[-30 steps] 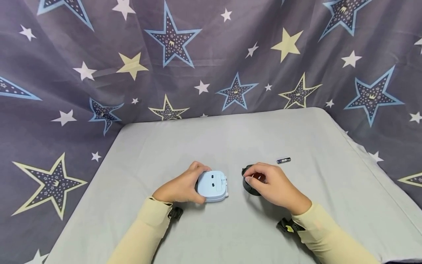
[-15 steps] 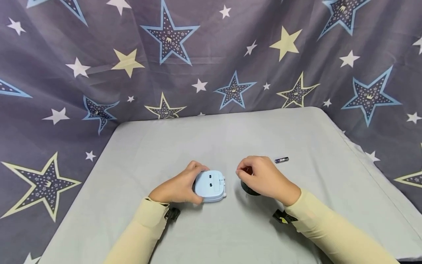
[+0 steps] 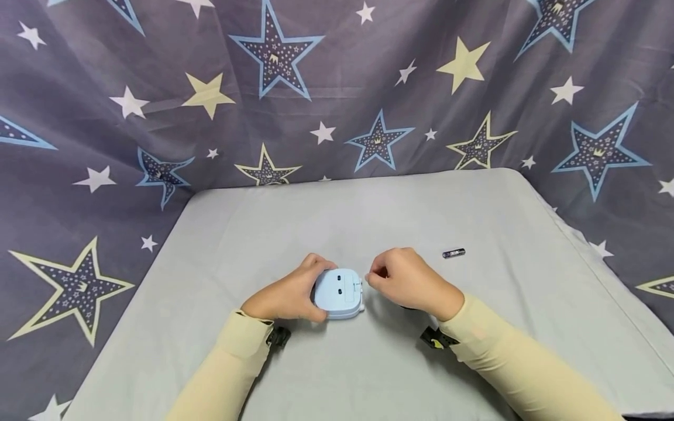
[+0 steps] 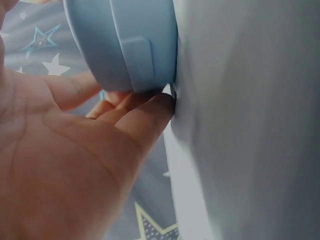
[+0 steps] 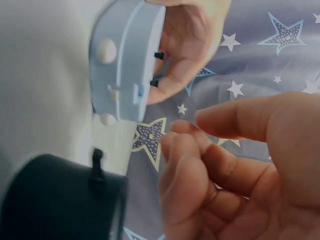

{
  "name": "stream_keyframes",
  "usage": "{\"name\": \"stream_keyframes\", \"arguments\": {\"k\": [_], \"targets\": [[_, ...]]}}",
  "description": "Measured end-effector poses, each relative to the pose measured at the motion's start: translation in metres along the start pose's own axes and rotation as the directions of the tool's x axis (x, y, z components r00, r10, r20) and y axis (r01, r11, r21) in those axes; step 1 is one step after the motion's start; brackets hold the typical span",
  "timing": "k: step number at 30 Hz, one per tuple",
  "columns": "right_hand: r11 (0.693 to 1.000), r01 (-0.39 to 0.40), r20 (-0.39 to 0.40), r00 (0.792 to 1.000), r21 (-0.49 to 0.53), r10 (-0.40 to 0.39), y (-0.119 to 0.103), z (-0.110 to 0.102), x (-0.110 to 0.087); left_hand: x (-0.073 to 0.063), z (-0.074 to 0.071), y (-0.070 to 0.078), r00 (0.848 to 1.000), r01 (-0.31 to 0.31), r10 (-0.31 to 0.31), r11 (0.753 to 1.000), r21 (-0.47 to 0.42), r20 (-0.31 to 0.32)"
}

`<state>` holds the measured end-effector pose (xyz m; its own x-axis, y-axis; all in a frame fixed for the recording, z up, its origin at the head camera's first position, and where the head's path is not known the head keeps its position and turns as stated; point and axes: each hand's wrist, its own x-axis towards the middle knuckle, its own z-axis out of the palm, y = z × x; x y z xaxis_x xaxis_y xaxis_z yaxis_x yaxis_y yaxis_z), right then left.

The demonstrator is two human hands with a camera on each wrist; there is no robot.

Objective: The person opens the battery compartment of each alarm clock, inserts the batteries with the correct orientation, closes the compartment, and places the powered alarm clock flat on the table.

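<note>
A light blue alarm clock [image 3: 329, 298] lies on the grey-covered table, its back with two black knobs and a battery cover facing up. My left hand [image 3: 292, 292] grips it from the left, thumb at the near edge and fingers at the far edge. Close to its right edge hovers my right hand [image 3: 413, 280], fingers curled and thumb near the index fingertip. The right wrist view shows nothing visible between those fingertips. Below that hand stands a dark round object [image 5: 65, 200] with a small black stub, mostly hidden in the head view.
A small dark battery [image 3: 454, 253] lies on the table [image 3: 337, 216] beyond my right hand. A star-patterned curtain [image 3: 326, 76] hangs behind the table and along both sides.
My right hand has moved left from the dark round object toward the alarm clock's right edge and now covers most of that object. The left hand keeps its grip on the clock.
</note>
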<state>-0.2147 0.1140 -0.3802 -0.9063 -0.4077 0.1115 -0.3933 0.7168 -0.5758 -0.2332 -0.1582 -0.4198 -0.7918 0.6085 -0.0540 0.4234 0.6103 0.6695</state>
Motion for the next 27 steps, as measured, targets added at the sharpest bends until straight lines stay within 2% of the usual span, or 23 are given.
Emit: {"name": "stream_keyframes", "arguments": {"k": [10,18,27], "targets": [[1.0,0.023,-0.053,0.998,0.004,-0.023,0.002,0.014,-0.001,0.0,-0.003,0.009,0.997,-0.063,0.067,0.992,0.107,-0.033],[0.998,0.056,-0.064,0.996,0.013,-0.055,0.001,0.02,-0.002,0.002,-0.001,0.011,0.998,-0.035,0.041,0.99,0.14,-0.039],[0.998,0.053,-0.073,0.996,0.019,-0.052,-0.001,0.027,-0.004,0.002,0.002,0.007,0.998,-0.038,0.043,0.99,0.133,-0.036]]}}
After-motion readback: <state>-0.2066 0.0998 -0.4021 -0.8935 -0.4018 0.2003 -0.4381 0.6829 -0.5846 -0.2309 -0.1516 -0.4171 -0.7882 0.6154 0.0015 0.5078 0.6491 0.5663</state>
